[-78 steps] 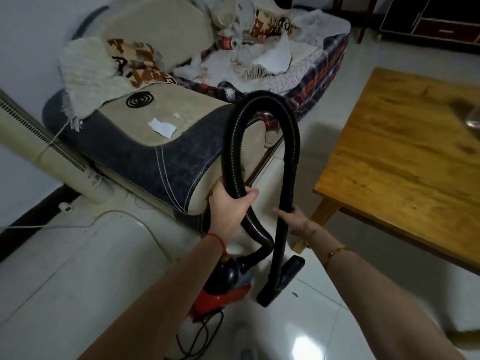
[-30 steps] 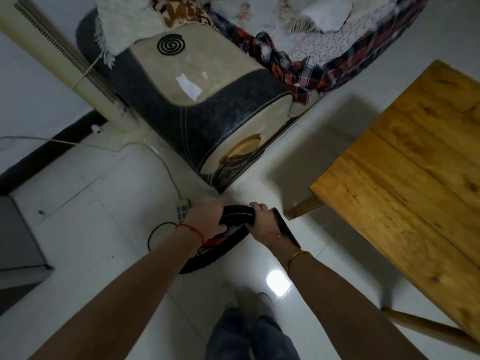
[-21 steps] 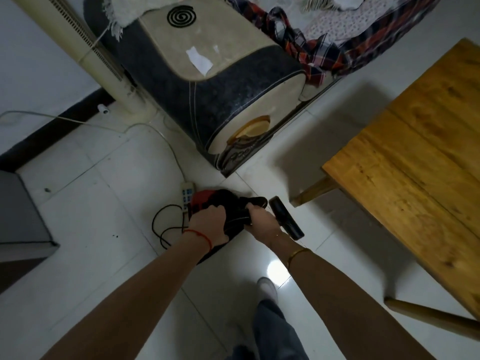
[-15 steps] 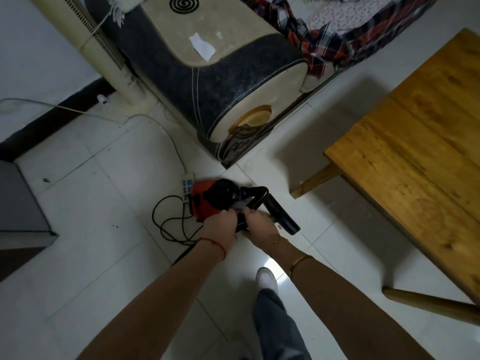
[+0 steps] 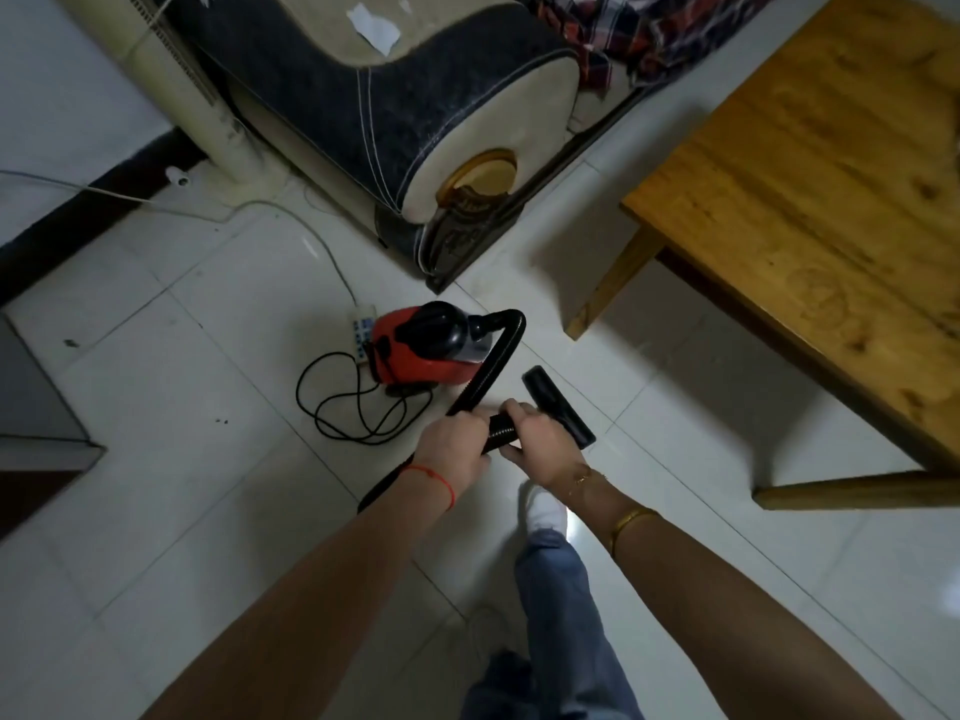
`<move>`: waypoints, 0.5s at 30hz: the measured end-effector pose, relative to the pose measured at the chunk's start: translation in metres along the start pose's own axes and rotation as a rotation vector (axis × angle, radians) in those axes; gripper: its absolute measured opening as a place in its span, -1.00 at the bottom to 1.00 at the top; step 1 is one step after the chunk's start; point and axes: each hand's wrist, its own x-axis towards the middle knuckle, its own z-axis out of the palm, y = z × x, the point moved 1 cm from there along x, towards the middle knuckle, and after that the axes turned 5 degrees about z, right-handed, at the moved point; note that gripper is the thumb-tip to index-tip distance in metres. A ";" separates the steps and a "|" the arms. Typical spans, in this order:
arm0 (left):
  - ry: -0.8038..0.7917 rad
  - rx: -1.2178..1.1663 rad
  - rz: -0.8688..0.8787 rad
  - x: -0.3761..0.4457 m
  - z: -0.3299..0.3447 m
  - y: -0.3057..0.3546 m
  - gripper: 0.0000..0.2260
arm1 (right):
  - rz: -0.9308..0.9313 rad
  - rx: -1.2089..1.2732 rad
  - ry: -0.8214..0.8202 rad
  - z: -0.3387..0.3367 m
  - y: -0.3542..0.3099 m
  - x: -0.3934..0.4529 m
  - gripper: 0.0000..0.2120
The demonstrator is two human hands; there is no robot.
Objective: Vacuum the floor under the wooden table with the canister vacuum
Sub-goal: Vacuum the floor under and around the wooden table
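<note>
The vacuum (image 5: 421, 350) is sitting on the floor (image 5: 182, 407) near the sofa (image 5: 405, 106), left of the tabletop (image 5: 810, 189). Both the left hand (image 5: 454, 449) and right hand (image 5: 540, 439) are gripping the hose (image 5: 491, 371). The loose cord (image 5: 353, 402) may be snagging feet or tugging the canister over. I'm seeing no containers.

White glossy tiled floor (image 5: 156, 423), light glare near centre. White wall (image 5: 57, 85) at left, dark skirting (image 5: 78, 220). Sofa (image 5: 395, 101) with dark-and-beige arm, plaid blanket (image 5: 639, 28). Cream tower fan (image 5: 171, 75) beside sofa.
</note>
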 end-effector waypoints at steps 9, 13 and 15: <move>0.010 -0.089 0.124 -0.017 0.041 0.046 -0.70 | 0.044 0.083 0.035 0.022 0.059 -0.041 -0.66; 0.048 -0.063 0.127 -0.013 0.049 0.067 -0.69 | 0.017 0.081 0.021 0.022 0.090 -0.044 -0.58; 0.066 -0.066 0.131 -0.008 0.053 0.079 -0.70 | 0.012 0.073 -0.004 0.022 0.108 -0.043 -0.57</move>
